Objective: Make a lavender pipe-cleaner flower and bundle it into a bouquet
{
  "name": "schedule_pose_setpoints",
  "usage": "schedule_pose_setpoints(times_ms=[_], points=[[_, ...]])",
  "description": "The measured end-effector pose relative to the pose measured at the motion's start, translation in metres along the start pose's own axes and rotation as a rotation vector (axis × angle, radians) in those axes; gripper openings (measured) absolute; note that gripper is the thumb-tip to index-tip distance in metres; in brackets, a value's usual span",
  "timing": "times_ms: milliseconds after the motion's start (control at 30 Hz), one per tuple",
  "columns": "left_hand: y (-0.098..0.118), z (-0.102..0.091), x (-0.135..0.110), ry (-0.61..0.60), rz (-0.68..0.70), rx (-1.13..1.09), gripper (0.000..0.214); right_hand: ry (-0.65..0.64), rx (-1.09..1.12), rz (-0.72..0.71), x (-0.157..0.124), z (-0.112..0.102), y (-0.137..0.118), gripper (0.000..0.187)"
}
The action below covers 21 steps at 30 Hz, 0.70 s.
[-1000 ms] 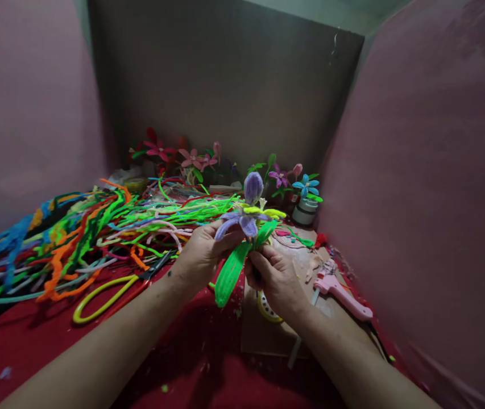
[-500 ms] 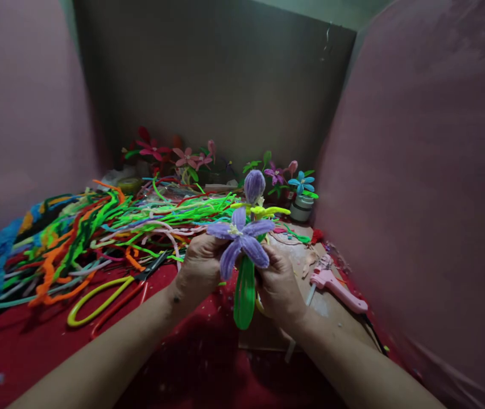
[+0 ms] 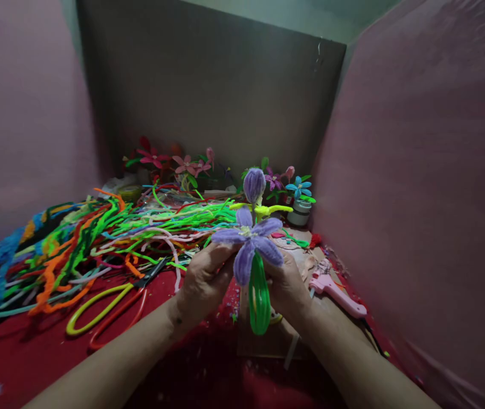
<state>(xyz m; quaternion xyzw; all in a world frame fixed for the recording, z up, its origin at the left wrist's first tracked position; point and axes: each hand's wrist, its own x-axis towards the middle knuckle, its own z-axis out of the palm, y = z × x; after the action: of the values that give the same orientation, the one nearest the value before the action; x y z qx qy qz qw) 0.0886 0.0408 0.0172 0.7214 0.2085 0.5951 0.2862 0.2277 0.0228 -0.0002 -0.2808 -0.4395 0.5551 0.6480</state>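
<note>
Between my hands is a purple pipe-cleaner flower [image 3: 245, 232] with several spread petals and a pale centre. Above it rises a purple bud [image 3: 254, 185], with yellow pipe cleaner [image 3: 268, 211] just below the bud. A long green looped leaf [image 3: 259, 304] hangs down under the petals. My left hand [image 3: 208, 272] is closed on the flower from the left, thumb near a petal. From the right, my right hand [image 3: 287, 281] is closed around it behind the petals and leaf. The petals and leaf partly hide the fingertips and the stem.
Scissors [image 3: 140, 289] with yellow and red handles lie left on the red cloth [image 3: 20, 363]. Many loose pipe cleaners [image 3: 174, 218] spread behind them. A pink glue gun [image 3: 338, 292] rests on the right. Finished flowers [image 3: 185, 165] and a jar [image 3: 299, 211] stand by the back wall.
The flower has turned and shifted slightly right, its green leaf swinging right too. My left hand's fingers have moved a little, with the thumb now along a petal. The view has tilted up slightly.
</note>
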Motion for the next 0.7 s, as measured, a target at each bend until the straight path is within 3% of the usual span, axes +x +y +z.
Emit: schedule_pose_setpoints(times_ms=[100,167,267,433,600,700], points=[[0.004,0.002,0.004,0.021,-0.387,-0.106,0.013,-0.034,0.056,0.07,0.002,-0.005,-0.003,0.016],[0.004,0.003,0.007,-0.006,-0.507,-0.217,0.017,-0.074,0.115,0.134,0.004,-0.011,0.0,0.019],[0.004,0.005,0.008,-0.06,-0.533,-0.33,0.021,-0.123,0.172,0.214,0.004,-0.016,0.008,0.022],[0.012,0.008,0.008,0.083,-0.598,-0.379,0.021,-0.127,0.183,0.33,0.002,-0.012,0.006,0.035],[0.015,0.007,0.009,-0.02,-0.682,-0.448,0.029,-0.137,0.141,0.332,-0.001,-0.005,0.005,0.037],[0.014,0.007,0.009,0.017,-0.684,-0.4,0.035,-0.115,0.115,0.31,-0.001,-0.003,0.008,0.036]])
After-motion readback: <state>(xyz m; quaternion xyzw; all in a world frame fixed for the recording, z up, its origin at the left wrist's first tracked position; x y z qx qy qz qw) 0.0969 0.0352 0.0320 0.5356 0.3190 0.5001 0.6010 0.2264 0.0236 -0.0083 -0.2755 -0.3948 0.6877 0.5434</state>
